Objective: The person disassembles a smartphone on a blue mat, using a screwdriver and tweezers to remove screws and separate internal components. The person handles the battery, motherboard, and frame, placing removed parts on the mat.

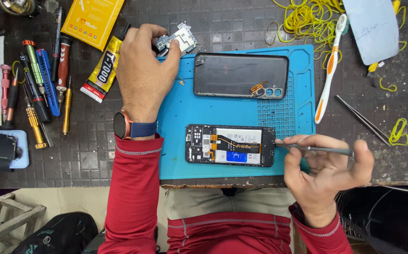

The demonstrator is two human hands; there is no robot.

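The opened phone [230,146] (back off, battery showing) lies on the blue mat [185,117]. The right hand [324,167] pinches tweezers [314,149] at its edge; the left hand [142,66] grips a small circuit board [178,38] above the black back cover [239,75].

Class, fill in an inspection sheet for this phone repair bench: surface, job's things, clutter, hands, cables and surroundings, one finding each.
Surface: dark gridded bench with a blue mat on it.
Job's things: opened phone on the mat, back cover above it, circuit board lifted off.
Clutter: screwdrivers, glue tube, toothbrush, tweezers, yellow rubber bands.
Hands: left hand pinches the circuit board; right hand holds a metal tool at the phone's right end.
Cables: orange flex ribbon inside the phone.
Surroundings: wooden stool and dark bag below the bench.
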